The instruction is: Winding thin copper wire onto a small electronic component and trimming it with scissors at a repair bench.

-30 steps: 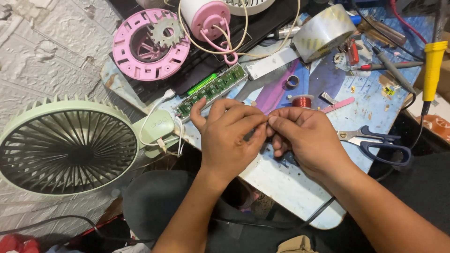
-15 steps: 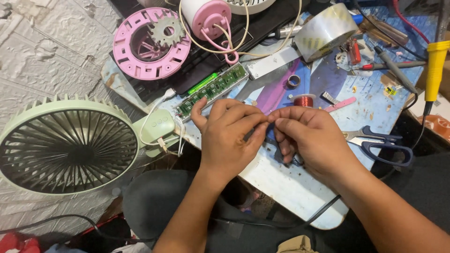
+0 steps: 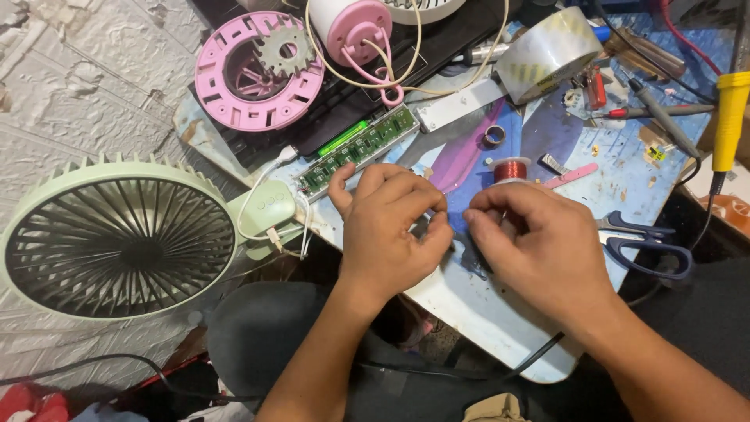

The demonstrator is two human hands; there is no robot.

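Observation:
My left hand (image 3: 391, 230) and my right hand (image 3: 539, 246) hover close together over the front of a small work board (image 3: 476, 312). Both have thumb and fingers pinched toward each other with a small gap between the hands. What they pinch looks like a thin wire, mostly hidden by the fingers. A small spool of copper wire (image 3: 512, 168) stands just behind my right hand. A long green circuit board (image 3: 359, 148) lies just beyond my left hand. Left of it, a pale green fan (image 3: 117, 238) lies with white leads running from its base (image 3: 262, 207).
A pink ring housing (image 3: 258, 70) with a grey gear (image 3: 281, 51) and a pink motor part (image 3: 355, 23) lie at the back. A tape roll (image 3: 547, 51), screwdrivers (image 3: 664, 117), a yellow-handled tool (image 3: 730, 109) and blue scissors (image 3: 648, 246) lie to the right.
My hands were touching fingertip to fingertip; now they have drawn slightly apart, the right one shifting right. The view has come closer to the board.

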